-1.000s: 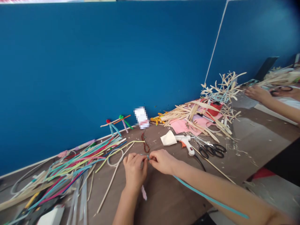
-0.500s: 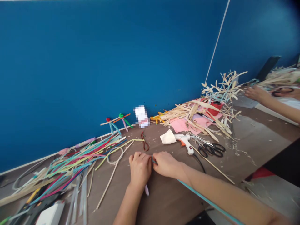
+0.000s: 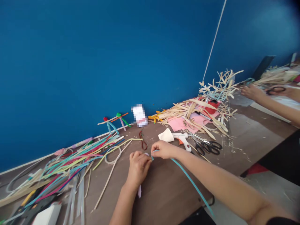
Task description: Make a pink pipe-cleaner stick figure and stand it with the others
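My left hand (image 3: 138, 165) is closed near the middle of the table's front part, its fingers wrapped round a lilac pipe cleaner (image 3: 139, 191) whose end hangs out below. A bit of blue shows at its fingertips. My right hand (image 3: 162, 149) pinches a light-blue pipe cleaner (image 3: 191, 180) just above and to the right. The blue length passes under my right forearm and trails down past the table edge. How the two pipe cleaners join is hidden by my fingers. Just beyond my right hand lies a white glue gun (image 3: 181, 138) with a pale paper piece at its nozzle.
Loose pipe cleaners (image 3: 77, 159) spread over the left side. Two stick figures (image 3: 118, 120) lean on the blue wall, near a bead string (image 3: 143, 142). Scissors (image 3: 208, 147) and pale strips (image 3: 189, 109) lie right. A co-worker's hand (image 3: 252, 92) is farther right.
My right hand has moved up and away from my left, drawing the blue pipe cleaner with it. Its tail has swung clear below my forearm. The view has shifted slightly.
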A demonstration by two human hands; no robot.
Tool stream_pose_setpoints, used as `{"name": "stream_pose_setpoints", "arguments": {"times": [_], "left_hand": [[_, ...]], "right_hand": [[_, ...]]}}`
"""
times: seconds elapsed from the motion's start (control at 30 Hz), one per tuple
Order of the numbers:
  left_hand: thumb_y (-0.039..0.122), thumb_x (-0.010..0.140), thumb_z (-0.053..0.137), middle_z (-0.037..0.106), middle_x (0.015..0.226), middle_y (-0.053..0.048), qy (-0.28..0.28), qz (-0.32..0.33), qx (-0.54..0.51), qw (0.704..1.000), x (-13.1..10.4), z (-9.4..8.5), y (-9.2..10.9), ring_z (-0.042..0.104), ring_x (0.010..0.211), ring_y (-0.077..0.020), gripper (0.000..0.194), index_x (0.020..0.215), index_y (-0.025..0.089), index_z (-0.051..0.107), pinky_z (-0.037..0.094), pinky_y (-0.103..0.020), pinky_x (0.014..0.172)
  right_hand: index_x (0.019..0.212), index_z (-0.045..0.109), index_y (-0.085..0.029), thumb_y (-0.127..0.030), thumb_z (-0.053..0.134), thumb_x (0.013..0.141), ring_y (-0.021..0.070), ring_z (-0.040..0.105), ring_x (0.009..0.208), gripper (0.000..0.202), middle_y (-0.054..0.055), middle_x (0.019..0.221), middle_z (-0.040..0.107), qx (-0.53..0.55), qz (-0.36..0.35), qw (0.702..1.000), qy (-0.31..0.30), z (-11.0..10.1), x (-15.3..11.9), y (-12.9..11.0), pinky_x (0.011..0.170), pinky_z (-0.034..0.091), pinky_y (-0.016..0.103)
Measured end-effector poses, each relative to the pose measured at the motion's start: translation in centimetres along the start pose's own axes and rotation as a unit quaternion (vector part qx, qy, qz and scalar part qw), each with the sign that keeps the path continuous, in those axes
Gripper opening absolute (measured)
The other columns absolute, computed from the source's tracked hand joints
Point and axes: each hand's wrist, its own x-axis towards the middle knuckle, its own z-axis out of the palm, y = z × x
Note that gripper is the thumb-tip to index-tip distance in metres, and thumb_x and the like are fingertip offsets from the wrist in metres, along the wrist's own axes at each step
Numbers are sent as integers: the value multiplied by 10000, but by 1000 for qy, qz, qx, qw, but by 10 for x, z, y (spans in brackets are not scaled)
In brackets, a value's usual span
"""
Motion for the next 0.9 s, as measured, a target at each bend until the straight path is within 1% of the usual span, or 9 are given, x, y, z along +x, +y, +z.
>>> {"name": "stream_pose_setpoints", "arguments": {"times": [0.07, 0.17, 0.27, 0.33, 0.43, 0.57, 0.63, 0.77, 0.9], "left_hand": [[231, 759, 478, 609, 659, -16, 7, -12, -27, 1000, -1, 0, -3, 450, 719, -173, 134, 703, 201, 596, 285, -333, 684], [254, 755, 484, 601, 655, -14, 18, -37, -52, 998, -3, 0, -7, 456, 729, -170, 143, 692, 206, 603, 308, -331, 699], [281, 748, 494, 579, 657, -19, 44, -68, -67, 994, -4, 1, -10, 458, 720, -167, 152, 689, 206, 612, 331, -318, 684], [289, 746, 496, 564, 653, -21, 66, -89, -66, 992, -4, 1, -11, 457, 710, -166, 158, 688, 204, 616, 340, -313, 674], [289, 745, 494, 564, 642, -22, 86, -109, -47, 989, -4, 1, -11, 459, 708, -169, 164, 684, 198, 616, 342, -320, 685], [290, 747, 489, 589, 641, -24, 91, -120, -22, 988, -2, 0, -9, 468, 712, -178, 168, 698, 198, 620, 333, -343, 708], [288, 743, 493, 600, 641, -25, 86, -126, -16, 988, -2, 0, -10, 473, 710, -182, 163, 702, 200, 624, 333, -350, 705], [280, 722, 517, 609, 672, -32, 87, -152, -21, 984, -2, 4, -13, 487, 709, -183, 139, 716, 193, 625, 354, -347, 695], [268, 704, 528, 599, 687, -36, 106, -164, -38, 980, -3, 8, -16, 501, 710, -182, 123, 717, 184, 617, 380, -345, 690]], "right_hand": [[696, 528, -161, -206, 512, 662, 40, 356, 317, 58, -86, 422, 417, 118, 49, 990, -54, 2, 5, 5, 349, 306, 159], [682, 481, -171, -205, 511, 658, 31, 335, 277, 52, -99, 407, 412, 243, 72, 962, -97, 6, 9, 11, 303, 295, 141], [661, 466, -170, -190, 493, 667, 28, 343, 266, 34, -98, 397, 422, 295, 74, 946, -111, 11, 11, 14, 292, 303, 131], [646, 467, -165, -178, 479, 675, 29, 347, 262, 34, -96, 391, 425, 301, 74, 945, -107, 14, 11, 14, 287, 302, 129], [632, 473, -160, -169, 470, 681, 32, 351, 255, 50, -93, 389, 427, 278, 72, 954, -83, 20, 9, 12, 276, 289, 130], [635, 471, -159, -184, 459, 700, 31, 353, 250, 71, -88, 409, 436, 228, 54, 972, -18, 30, 4, 9, 270, 248, 130], [703, 486, -163, -177, 449, 708, 33, 360, 257, 40, -88, 422, 450, 202, 44, 978, 19, 36, 2, 9, 278, 240, 131], [893, 489, -184, -198, 428, 734, 44, 367, 275, 171, -83, 451, 498, 158, 15, 983, 87, 49, -2, 11, 304, 263, 142], [894, 509, -179, -260, 411, 766, 48, 384, 303, 181, -61, 463, 526, 118, 8, 985, 129, 57, -4, 13, 338, 282, 148]]}}
